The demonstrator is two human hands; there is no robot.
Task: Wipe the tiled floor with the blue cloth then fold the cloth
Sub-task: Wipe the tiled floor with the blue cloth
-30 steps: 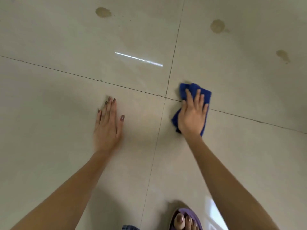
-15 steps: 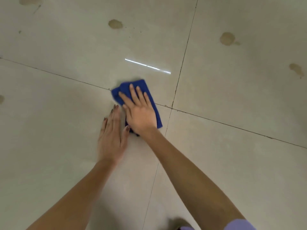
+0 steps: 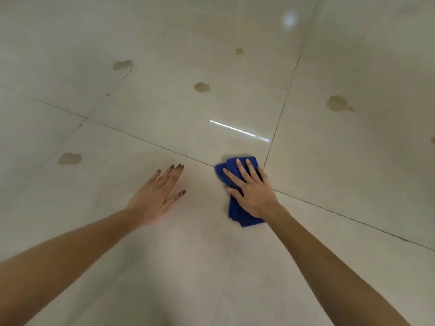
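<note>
While the right hand (image 3: pixel 253 196) lies flat on top of the blue cloth (image 3: pixel 236 214), I see its fingers (image 3: pixel 241 170) straight and slightly spread. They press the fabric down against the tiled floor (image 3: pixel 164 114) rather than curling round it. Its thumb sits on the cloth's left edge. The cloth is bunched into a thick, uneven pad. It shows beyond the fingertips at the far end and below the heel of the palm at the near end. It sits right where the grout lines (image 3: pixel 146 141) of four pale tiles meet, so the crossing is hidden under cloth and hand.

On my feed the left hand (image 3: pixel 156 197) is well apart from the cloth, to its left, on the near-left tile. It is laid out flat with the fingers straight and close together, the thumb angled out to the side, and it holds nothing. Its edges are a little blurred, so I cannot tell how firmly the palm bears on the tile. Dark polish shows on its nails.

Several brownish stains mark the floor, all clear of the cloth:
- one just beyond the left hand (image 3: pixel 69 158)
- one further out (image 3: pixel 201 87)
- one at far left (image 3: pixel 122 65)
- one on the right-hand tile (image 3: pixel 337 103)

A thin bright reflection (image 3: pixel 239 131) streaks the glossy tile just beyond the cloth.
</note>
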